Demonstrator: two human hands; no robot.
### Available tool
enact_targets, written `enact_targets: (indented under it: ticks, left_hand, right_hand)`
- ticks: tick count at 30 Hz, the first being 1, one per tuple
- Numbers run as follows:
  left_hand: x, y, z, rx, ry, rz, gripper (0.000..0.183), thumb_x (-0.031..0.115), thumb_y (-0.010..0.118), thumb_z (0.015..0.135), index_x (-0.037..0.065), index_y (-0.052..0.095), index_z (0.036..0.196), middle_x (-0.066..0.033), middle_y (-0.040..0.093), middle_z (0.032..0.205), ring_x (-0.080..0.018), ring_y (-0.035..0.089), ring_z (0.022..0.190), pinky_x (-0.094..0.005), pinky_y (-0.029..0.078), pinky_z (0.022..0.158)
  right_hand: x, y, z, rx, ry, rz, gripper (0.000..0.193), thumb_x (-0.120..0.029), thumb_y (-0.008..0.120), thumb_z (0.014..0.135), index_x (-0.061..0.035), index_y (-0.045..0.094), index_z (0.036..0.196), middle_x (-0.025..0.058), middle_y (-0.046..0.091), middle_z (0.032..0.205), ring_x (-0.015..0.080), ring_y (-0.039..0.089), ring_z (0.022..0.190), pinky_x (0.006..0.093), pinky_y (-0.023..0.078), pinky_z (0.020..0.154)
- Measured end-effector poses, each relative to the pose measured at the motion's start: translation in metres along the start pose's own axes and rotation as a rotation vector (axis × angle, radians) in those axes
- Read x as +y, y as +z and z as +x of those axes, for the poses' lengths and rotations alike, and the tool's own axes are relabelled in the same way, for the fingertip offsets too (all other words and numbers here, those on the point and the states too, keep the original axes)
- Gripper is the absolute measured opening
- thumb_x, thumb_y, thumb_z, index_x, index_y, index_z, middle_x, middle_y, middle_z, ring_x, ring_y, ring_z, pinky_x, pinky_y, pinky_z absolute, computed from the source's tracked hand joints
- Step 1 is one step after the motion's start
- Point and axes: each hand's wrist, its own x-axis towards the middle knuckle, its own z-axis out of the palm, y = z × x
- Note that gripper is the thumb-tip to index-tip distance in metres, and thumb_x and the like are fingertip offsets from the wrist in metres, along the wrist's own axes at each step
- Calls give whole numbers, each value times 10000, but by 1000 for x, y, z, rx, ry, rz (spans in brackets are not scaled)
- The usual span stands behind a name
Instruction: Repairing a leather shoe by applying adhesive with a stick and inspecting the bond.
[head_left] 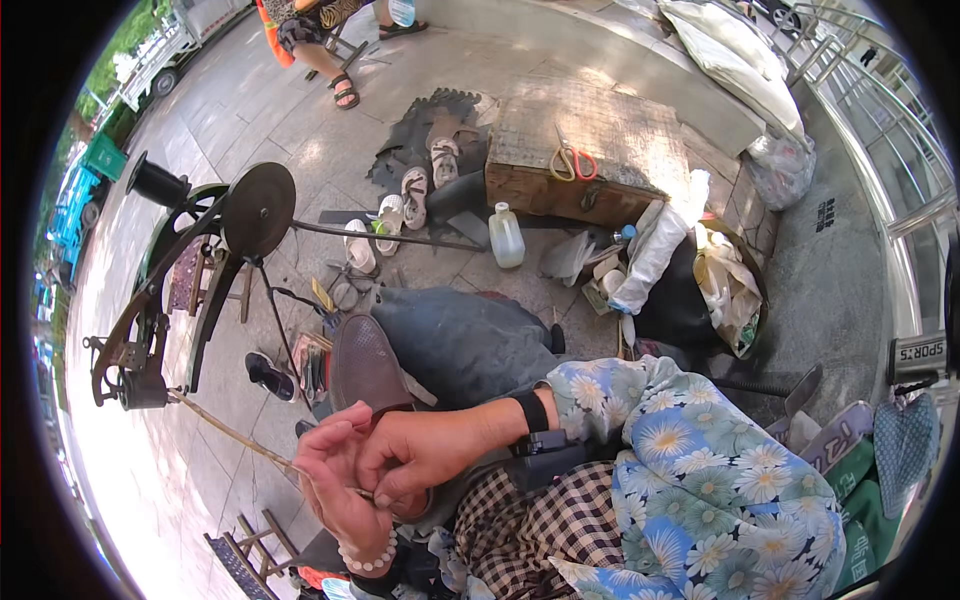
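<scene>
A brown leather shoe [368,362] rests across my lap, its toe pointing away from me. Over its near part my two hands meet. My right hand [425,452], below a black wristband, pinches something small and thin against the left palm. Cupped with curled fingers, my left hand [335,478] wears a pale bead bracelet [368,562]; what lies in its grip is mostly hidden. A thin tan rod [235,434] runs from the hand-cranked sewing machine [195,270] to the left fingers; I cannot tell whether they hold it.
Ahead stands a wooden box [590,150] with orange-handled scissors [573,160] on top. Near it are a plastic bottle [506,236], several sandals [414,196] and an open black bag [690,295]. A dark shoe [270,376] lies left. Beyond sits another person [318,38].
</scene>
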Motion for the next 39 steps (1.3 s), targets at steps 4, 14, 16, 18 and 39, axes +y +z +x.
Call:
enact_targets:
  ticks: [4,14,16,18,39]
  left_hand:
    - [-4,11,11,-154,-130,225,657,550,302,944,-68,465,1097,-219,549,1096,-262,551,997,-386,414,914]
    - [-29,-69,-31,356,-119,516,580,464,322,974,-47,441,1223,-173,531,1176,-229,519,1075,-360,424,901]
    - [-46,-79,-56,460,-290,349,556,459,333,975,-41,475,1172,-162,558,1128,-218,551,1025,-340,439,865]
    - [-64,-68,-73,514,-441,145,548,461,307,981,-30,487,1146,-142,573,1087,-200,564,992,-329,446,859]
    - [-94,-73,-87,817,-451,-59,602,492,292,972,-50,547,1031,-131,609,966,-189,582,903,-329,461,843]
  right_hand:
    - [1,-15,-17,28,73,110,176,-149,626,821,-24,547,724,6,557,650,75,521,626,255,408,538]
    - [-7,-139,-88,777,299,276,104,-115,585,866,-50,553,941,60,647,797,78,572,578,214,461,517]
    - [17,-172,-113,915,378,192,139,-104,601,849,-41,565,967,56,644,796,69,562,581,212,454,526]
    - [51,-199,-135,962,504,-29,170,-98,618,829,-23,579,976,53,637,785,75,562,594,213,453,541]
    - [227,-295,-52,325,678,-1064,207,-151,618,686,-51,678,857,173,646,872,347,604,844,398,479,753]
